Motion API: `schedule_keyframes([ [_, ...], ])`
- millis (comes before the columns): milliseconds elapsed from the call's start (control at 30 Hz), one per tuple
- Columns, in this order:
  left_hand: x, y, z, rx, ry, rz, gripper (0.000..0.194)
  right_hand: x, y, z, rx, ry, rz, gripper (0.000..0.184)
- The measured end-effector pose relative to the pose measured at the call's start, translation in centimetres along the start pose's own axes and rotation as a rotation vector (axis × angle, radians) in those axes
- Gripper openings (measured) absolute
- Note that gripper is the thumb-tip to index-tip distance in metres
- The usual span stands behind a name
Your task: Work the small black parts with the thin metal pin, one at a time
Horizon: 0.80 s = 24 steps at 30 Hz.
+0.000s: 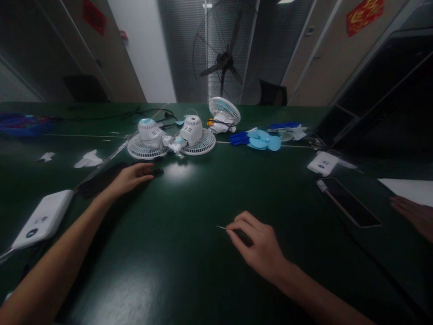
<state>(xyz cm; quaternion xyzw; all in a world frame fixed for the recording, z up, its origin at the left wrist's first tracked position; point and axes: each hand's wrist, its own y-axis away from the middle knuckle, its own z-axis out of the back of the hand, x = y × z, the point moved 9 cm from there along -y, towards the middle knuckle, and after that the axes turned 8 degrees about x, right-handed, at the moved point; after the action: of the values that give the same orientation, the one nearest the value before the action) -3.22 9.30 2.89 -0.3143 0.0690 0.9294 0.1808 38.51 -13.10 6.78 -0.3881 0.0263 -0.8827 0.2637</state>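
My left hand [133,178] reaches over the table toward the fans, thumb and fingertips closed at the near end of a small black block-like object [158,171]. Its exact kind is too dark to make out. Lower and to the right, my right hand [259,243] pinches a thin silver pin-like piece [221,227] between thumb and forefinger, its tip pointing left. Beyond my left hand, two white desk fans [149,137] [194,135] rest face down on their grilles. Behind them a third white fan [223,113] leans tilted.
Light-blue fan blades [264,140] lie beside dark-blue gloves [238,137]. A white power bank [43,219] is at left; another white device [323,163] and a phone [350,201] are at right. Another person's hand [412,214] rests by white paper [409,190]. A blue basket [23,128] stands far left.
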Motion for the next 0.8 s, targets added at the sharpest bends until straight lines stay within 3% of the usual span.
schedule_keyframes([
  [133,0.9,0.3,0.5,0.051,0.044,0.009,0.071,0.0,0.0,-0.1,0.005,0.005,-0.004,0.014],
  [267,0.1,0.5,0.7,0.031,0.037,0.010,0.075,0.0,-0.1,0.0,-0.003,0.016,-0.004,0.014],
  [500,-2.9,0.5,1.4,-0.207,0.149,0.051,0.081,0.0,-0.1,-0.1,0.011,-0.013,-0.011,0.016],
  [800,-3.7,0.1,0.4,-0.234,0.103,0.046,0.075,-0.2,-0.1,-0.1,0.007,0.003,-0.024,0.016],
])
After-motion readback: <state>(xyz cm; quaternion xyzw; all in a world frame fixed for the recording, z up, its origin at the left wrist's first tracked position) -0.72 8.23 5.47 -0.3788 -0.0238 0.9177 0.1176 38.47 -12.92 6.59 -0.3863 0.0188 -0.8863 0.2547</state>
